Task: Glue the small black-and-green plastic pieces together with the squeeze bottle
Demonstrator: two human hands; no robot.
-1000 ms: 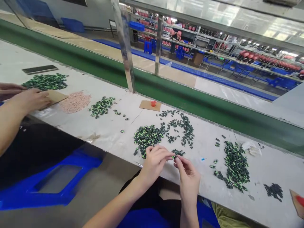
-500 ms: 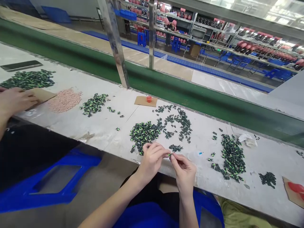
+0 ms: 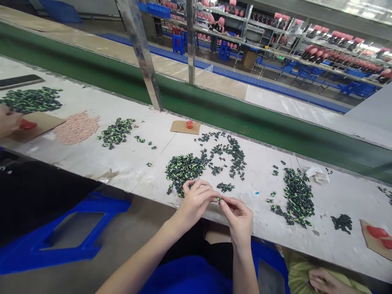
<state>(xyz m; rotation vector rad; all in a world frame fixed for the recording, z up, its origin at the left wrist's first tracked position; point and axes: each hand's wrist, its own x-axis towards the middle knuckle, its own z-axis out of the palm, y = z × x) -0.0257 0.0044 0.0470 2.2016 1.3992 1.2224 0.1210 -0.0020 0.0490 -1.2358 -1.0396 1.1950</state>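
Observation:
Pinched between my two hands is a small dark part with a bright green patch (image 3: 219, 199), mostly covered by fingertips. My left hand (image 3: 197, 200) is closed on its left side, with thumb and index finger together. My right hand (image 3: 237, 214) grips it from the right. Both hands are just above the table's near edge. Right behind my left hand lies a heap of dark green parts with bright green patches (image 3: 183, 169). Beyond it spreads a looser scatter of small dark pieces (image 3: 235, 157), and a little cluster of dark pieces (image 3: 226, 187) lies behind my fingers.
A cardboard piece (image 3: 177, 127) carries a red cup (image 3: 189, 123). To the right sit another dark-green heap (image 3: 297, 196) and crumpled tissue (image 3: 318, 174). Pink pieces (image 3: 76, 128) lie left, near a co-worker's hand (image 3: 9, 121). Another person's hand (image 3: 326, 279) shows lower right. A metal post (image 3: 143, 61) stands behind.
My hands keep the same pinch with hardly any movement. The view has shifted slightly. At left, the co-worker's hand has drawn left, uncovering red material on cardboard; another person's hand now shows lower right.

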